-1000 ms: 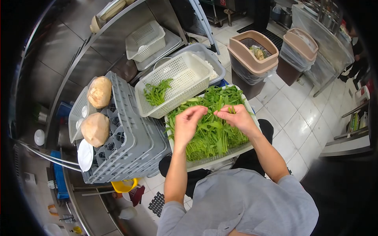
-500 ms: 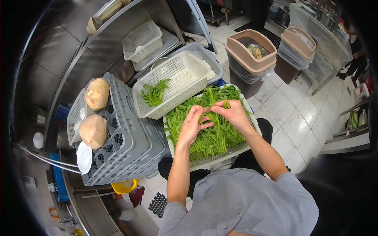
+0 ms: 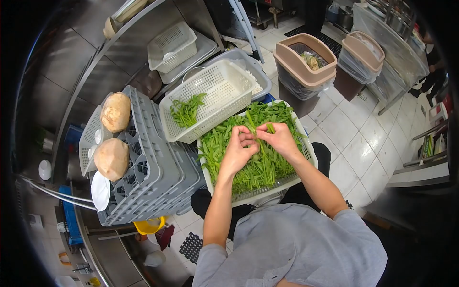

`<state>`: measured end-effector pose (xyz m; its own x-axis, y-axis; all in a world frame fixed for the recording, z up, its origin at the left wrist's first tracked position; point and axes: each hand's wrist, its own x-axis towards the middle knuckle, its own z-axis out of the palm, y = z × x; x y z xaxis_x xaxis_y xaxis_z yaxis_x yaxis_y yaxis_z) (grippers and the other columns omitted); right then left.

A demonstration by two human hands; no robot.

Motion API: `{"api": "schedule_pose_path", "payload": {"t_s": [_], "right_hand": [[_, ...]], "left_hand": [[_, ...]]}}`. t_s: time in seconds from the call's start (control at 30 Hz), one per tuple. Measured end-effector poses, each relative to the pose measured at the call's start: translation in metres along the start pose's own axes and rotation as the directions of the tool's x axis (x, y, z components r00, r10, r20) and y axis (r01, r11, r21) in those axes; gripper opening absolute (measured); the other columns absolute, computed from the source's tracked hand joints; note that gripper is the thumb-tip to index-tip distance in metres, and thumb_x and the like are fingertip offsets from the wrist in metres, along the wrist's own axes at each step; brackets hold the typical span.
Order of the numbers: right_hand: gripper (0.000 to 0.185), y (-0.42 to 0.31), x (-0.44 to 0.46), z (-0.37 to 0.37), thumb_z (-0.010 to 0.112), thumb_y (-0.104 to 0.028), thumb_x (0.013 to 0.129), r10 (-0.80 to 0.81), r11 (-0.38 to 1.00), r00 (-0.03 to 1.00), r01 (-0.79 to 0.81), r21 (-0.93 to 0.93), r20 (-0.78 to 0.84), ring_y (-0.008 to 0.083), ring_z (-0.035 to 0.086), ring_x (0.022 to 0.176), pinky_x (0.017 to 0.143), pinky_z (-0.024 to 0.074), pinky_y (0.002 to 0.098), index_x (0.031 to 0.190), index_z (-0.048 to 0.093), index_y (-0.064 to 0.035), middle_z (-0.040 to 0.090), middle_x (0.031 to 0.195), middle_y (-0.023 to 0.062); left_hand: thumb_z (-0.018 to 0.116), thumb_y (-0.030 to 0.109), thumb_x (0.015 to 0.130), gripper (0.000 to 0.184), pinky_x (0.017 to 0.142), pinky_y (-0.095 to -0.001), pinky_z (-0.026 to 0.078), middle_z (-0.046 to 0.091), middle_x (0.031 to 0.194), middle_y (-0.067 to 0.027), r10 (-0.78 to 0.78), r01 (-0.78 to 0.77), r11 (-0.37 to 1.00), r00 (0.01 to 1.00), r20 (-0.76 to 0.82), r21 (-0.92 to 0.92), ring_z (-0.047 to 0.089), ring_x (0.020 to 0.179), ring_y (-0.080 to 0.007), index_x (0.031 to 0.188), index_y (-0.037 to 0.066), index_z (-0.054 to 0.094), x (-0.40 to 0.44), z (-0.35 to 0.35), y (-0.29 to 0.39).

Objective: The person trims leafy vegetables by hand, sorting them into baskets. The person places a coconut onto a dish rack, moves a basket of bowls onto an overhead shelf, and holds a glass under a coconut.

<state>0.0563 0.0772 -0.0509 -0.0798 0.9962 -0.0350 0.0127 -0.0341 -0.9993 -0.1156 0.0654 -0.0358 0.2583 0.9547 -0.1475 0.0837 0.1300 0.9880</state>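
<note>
My left hand (image 3: 240, 149) and my right hand (image 3: 281, 139) meet over a white perforated basket (image 3: 310, 146) heaped with leafy greens (image 3: 220, 148) that look like water spinach. Both hands pinch a green stalk (image 3: 254, 130) between thumb and fingertips, the fingertips almost touching. The left fingers are curled in toward the palm. Another piece of stem shows by the right index finger. Beside the heap, a second white perforated basket (image 3: 233, 101) is tilted and holds a small bunch of picked leafy tips (image 3: 188, 111) at its left end.
Stacked grey dish racks (image 3: 160, 184) stand at left, with two peeled pale roots or fruits (image 3: 115, 112) on top. A smaller white basket (image 3: 173, 46) sits on the steel counter. Brown bins (image 3: 306, 76) line the tiled floor (image 3: 344, 138) at right.
My left fingers have curled in and closed up around the stalk, where they were more spread. My right hand keeps its pinch in nearly the same place. The view has shifted slightly.
</note>
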Motion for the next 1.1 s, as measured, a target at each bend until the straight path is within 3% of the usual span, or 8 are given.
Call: {"api": "schedule_pose_path", "payload": {"t_s": [0.17, 0.23, 0.43, 0.53, 0.6, 0.73, 0.8, 1.1], "right_hand": [[0.025, 0.001, -0.009, -0.009, 0.077, -0.019, 0.084, 0.072, 0.997, 0.994, -0.073, 0.015, 0.085, 0.0072, 0.06, 0.08, 0.075, 0.05, 0.0271, 0.098, 0.073, 0.0012, 0.072, 0.086, 0.0045], [0.025, 0.007, -0.011, -0.012, 0.077, -0.019, 0.084, 0.023, 0.991, 0.989, -0.002, -0.136, 0.149, 0.0085, 0.061, 0.08, 0.075, 0.0503, 0.0275, 0.099, 0.072, 0.0012, 0.071, 0.085, 0.004], [0.025, 0.012, -0.014, -0.011, 0.079, -0.012, 0.081, 0.097, 0.993, 0.978, -0.084, -0.078, 0.183, 0.007, 0.058, 0.082, 0.074, 0.05, 0.0246, 0.1, 0.071, 0.0022, 0.067, 0.087, 0.0031], [0.023, -0.001, -0.02, -0.014, 0.078, -0.012, 0.08, 0.033, 0.98, 0.986, 0.001, -0.2, 0.164, 0.0073, 0.058, 0.079, 0.071, 0.0493, 0.0248, 0.097, 0.07, 0.0021, 0.066, 0.085, 0.0026], [0.023, 0.0, -0.021, -0.018, 0.077, -0.014, 0.08, 0.036, 0.973, 0.985, 0.003, -0.229, 0.166, 0.0081, 0.058, 0.074, 0.067, 0.049, 0.0265, 0.096, 0.07, 0.0009, 0.067, 0.083, 0.003], [0.02, -0.007, -0.027, -0.022, 0.075, -0.014, 0.078, -0.003, 0.947, 0.987, 0.054, -0.316, 0.161, 0.0099, 0.056, 0.067, 0.062, 0.0473, 0.0279, 0.093, 0.07, -0.0009, 0.067, 0.079, 0.003], [0.019, -0.006, -0.03, -0.028, 0.075, -0.012, 0.078, -0.057, 0.93, 0.988, 0.104, -0.352, 0.141, 0.01, 0.055, 0.065, 0.061, 0.0466, 0.0274, 0.092, 0.07, -0.0013, 0.066, 0.078, 0.0033], [0.019, -0.011, -0.036, -0.056, 0.077, -0.013, 0.08, 0.006, 0.958, 0.994, 0.026, -0.285, 0.11, 0.0075, 0.052, 0.068, 0.062, 0.0442, 0.0243, 0.094, 0.07, -0.0009, 0.064, 0.079, 0.0007]], "left_hand": [[0.066, 0.002, 0.087, 0.028, 0.077, -0.0289, 0.057, 0.06, 0.104, -0.0099, 0.005, -0.01, 0.993, 0.999, -0.037, -0.119, 0.06, 0.097, -0.0151, 0.112, 0.0, 0.054, 0.002, -0.005, -0.007], [0.065, 0.003, 0.089, 0.024, 0.077, -0.0287, 0.058, 0.061, 0.104, -0.0093, 0.002, -0.009, 0.991, 0.999, -0.048, -0.131, 0.061, 0.097, -0.0143, 0.112, -0.002, 0.058, 0.001, -0.006, -0.007], [0.064, 0.012, 0.094, 0.018, 0.075, -0.0253, 0.055, 0.064, 0.101, -0.0055, -0.033, 0.025, 0.984, 0.999, -0.04, -0.177, 0.061, 0.094, -0.0125, 0.106, -0.002, 0.064, -0.002, -0.005, -0.016], [0.063, 0.01, 0.093, 0.015, 0.071, -0.0233, 0.051, 0.066, 0.093, -0.0044, -0.03, 0.031, 0.999, 0.998, -0.053, 0.031, 0.063, 0.085, -0.0119, 0.102, -0.002, 0.065, -0.004, -0.014, -0.015], [0.062, 0.009, 0.093, 0.013, 0.067, -0.0231, 0.049, 0.068, 0.087, -0.0052, 0.104, -0.076, 0.951, 0.991, -0.079, 0.299, 0.064, 0.078, -0.0115, 0.098, -0.003, 0.064, -0.004, -0.019, -0.018], [0.06, 0.006, 0.092, 0.012, 0.067, -0.0248, 0.051, 0.069, 0.09, -0.0079, 0.078, -0.063, 0.957, 0.996, -0.043, 0.283, 0.065, 0.075, -0.0128, 0.099, -0.003, 0.063, -0.011, -0.016, -0.019], [0.058, 0.006, 0.092, 0.011, 0.067, -0.0259, 0.052, 0.069, 0.092, -0.0095, -0.093, 0.097, 0.992, 0.994, 0.059, -0.075, 0.065, 0.073, -0.0132, 0.1, -0.002, 0.062, -0.015, -0.016, -0.013], [0.057, 0.004, 0.095, 0.003, 0.063, -0.0253, 0.049, 0.067, 0.091, -0.0095, 0.005, -0.005, 0.971, 1.0, 0.0, -0.239, 0.06, 0.071, -0.0116, 0.098, 0.002, 0.058, -0.012, -0.042, 0.005]]}}
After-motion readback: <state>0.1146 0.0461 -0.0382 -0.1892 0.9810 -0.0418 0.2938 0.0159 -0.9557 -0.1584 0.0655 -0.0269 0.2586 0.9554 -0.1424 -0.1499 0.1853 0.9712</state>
